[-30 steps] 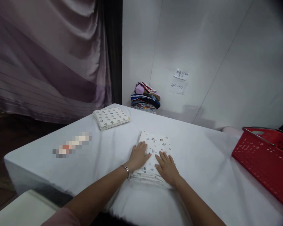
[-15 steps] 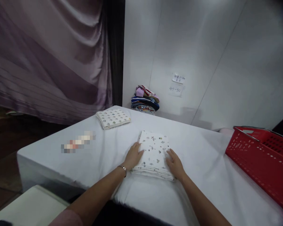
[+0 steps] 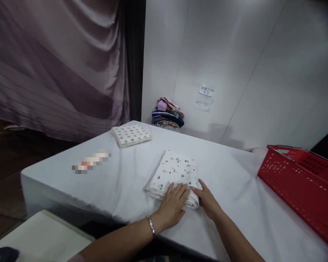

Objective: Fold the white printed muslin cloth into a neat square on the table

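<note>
A folded white cloth (image 3: 175, 167) with small printed plants lies on the white-covered table in front of me. My left hand (image 3: 172, 205), a metal band on its wrist, rests flat across the cloth's near edge with fingers stretched out. At the near right corner is my right hand (image 3: 209, 200). Its thumb reaches onto the cloth's top while its index finger stretches along the side; the other fingers are partly hidden. Farther back on the left sits a second folded cloth (image 3: 131, 135), patterned with small grey-green shapes, touched by neither hand.
A red plastic basket (image 3: 300, 185) stands at the table's right. A blurred-out item (image 3: 91, 162) lies on the left part of the white tabletop (image 3: 226, 163). Piled fabrics (image 3: 168, 114) sit behind the far edge by the wall. A pale surface (image 3: 41, 236) is at lower left.
My left hand has moved from the cloth's left side to its near edge. The right hand has slid slightly nearer to me. The cloth has turned a little, its near left corner shifting left.
</note>
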Demonstrator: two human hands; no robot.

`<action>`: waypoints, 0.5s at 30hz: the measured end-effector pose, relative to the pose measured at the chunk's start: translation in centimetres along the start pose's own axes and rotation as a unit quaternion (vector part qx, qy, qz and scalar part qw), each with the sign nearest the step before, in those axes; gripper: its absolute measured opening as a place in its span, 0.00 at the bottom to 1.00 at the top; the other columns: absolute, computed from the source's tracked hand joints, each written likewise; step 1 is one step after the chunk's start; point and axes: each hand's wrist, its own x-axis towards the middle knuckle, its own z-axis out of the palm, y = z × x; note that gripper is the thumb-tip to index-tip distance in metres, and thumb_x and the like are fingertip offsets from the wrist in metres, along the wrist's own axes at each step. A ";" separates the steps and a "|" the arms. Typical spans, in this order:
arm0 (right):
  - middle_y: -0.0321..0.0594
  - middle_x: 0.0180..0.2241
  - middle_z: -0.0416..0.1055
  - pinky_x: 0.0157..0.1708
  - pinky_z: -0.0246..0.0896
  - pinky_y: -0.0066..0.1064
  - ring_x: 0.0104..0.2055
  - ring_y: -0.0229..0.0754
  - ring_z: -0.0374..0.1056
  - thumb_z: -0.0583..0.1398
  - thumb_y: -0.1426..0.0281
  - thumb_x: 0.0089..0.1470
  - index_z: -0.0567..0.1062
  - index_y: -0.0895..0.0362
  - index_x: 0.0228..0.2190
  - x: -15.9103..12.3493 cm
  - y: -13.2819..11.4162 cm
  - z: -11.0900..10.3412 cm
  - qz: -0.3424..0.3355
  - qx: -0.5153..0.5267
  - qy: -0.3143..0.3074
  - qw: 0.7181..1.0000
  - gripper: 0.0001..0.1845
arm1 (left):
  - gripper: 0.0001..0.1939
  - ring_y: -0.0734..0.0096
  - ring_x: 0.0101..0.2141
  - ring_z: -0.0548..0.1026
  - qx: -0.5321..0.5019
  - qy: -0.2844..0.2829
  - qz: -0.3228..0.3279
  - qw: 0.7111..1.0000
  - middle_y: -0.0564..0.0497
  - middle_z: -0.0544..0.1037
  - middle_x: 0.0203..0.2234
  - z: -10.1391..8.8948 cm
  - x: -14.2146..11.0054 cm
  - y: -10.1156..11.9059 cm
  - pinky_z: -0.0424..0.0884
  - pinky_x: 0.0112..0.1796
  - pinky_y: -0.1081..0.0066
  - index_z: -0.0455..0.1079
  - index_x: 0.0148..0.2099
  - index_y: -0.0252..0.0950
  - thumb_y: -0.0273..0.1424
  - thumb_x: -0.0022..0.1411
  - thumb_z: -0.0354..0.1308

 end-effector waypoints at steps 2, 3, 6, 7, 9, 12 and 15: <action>0.45 0.40 0.73 0.31 0.67 0.35 0.36 0.46 0.72 0.62 0.59 0.48 0.38 0.55 0.62 -1.0 0.2 1.1 0.001 0.023 -0.001 1.000 0.51 | 0.38 0.59 0.59 0.54 0.008 0.025 -0.024 0.999 0.46 0.58 0.60 0.3 -0.3 0.0 0.44 0.59 0.52 0.43 0.65 0.40 0.26 0.54 0.54; 0.44 0.40 0.73 0.31 0.67 0.35 0.36 0.45 0.72 0.62 0.59 0.48 0.38 0.55 0.62 -1.5 0.2 1.7 0.000 0.037 -0.003 0.999 0.51 | 0.37 0.59 0.58 0.56 0.010 0.038 -0.033 0.999 0.46 0.60 0.58 0.3 -0.6 -0.1 0.45 0.59 0.52 0.45 0.64 0.40 0.25 0.53 0.53; 0.41 0.39 0.73 0.31 0.67 0.34 0.35 0.43 0.71 0.62 0.59 0.48 0.39 0.52 0.62 -2.9 0.4 3.2 -0.013 0.074 -0.023 0.997 0.50 | 0.33 0.59 0.53 0.63 0.008 0.086 -0.040 0.995 0.45 0.67 0.52 -0.2 -1.6 -0.6 0.50 0.57 0.52 0.52 0.61 0.38 0.23 0.52 0.51; 0.40 0.36 0.73 0.30 0.67 0.34 0.33 0.43 0.71 0.62 0.59 0.48 0.39 0.52 0.62 -3.3 0.5 3.4 -0.018 0.073 -0.030 0.997 0.50 | 0.31 0.59 0.52 0.64 0.006 0.104 -0.036 0.994 0.45 0.69 0.50 -0.5 -1.9 -0.9 0.51 0.56 0.52 0.54 0.60 0.37 0.23 0.53 0.51; 0.36 0.28 0.71 0.27 0.67 0.35 0.27 0.42 0.69 0.61 0.57 0.50 0.39 0.53 0.62 -3.8 0.9 3.5 -0.028 0.042 -0.036 0.998 0.49 | 0.26 0.61 0.49 0.67 0.000 0.135 -0.024 0.991 0.45 0.71 0.47 -1.3 -2.6 -1.3 0.55 0.55 0.54 0.57 0.57 0.36 0.23 0.54 0.50; 0.39 0.27 0.69 0.27 0.67 0.37 0.28 0.44 0.69 0.55 0.55 0.54 0.46 0.56 0.61 -3.5 1.8 2.1 -0.111 -0.081 0.003 0.990 0.40 | 0.23 0.63 0.46 0.69 -0.005 0.162 -0.010 0.987 0.46 0.73 0.44 -2.8 -3.1 -1.9 0.59 0.53 0.57 0.59 0.55 0.36 0.22 0.55 0.48; 0.49 0.49 0.64 0.43 0.65 0.44 0.50 0.51 0.63 0.52 0.58 0.54 0.55 0.55 0.58 -1.8 2.8 -0.1 -0.270 -0.287 0.084 0.916 0.32 | 0.23 0.63 0.45 0.70 -0.011 0.179 -0.008 0.984 0.46 0.73 0.44 -4.3 -3.0 -2.2 0.61 0.51 0.57 0.60 0.54 0.37 0.23 0.56 0.49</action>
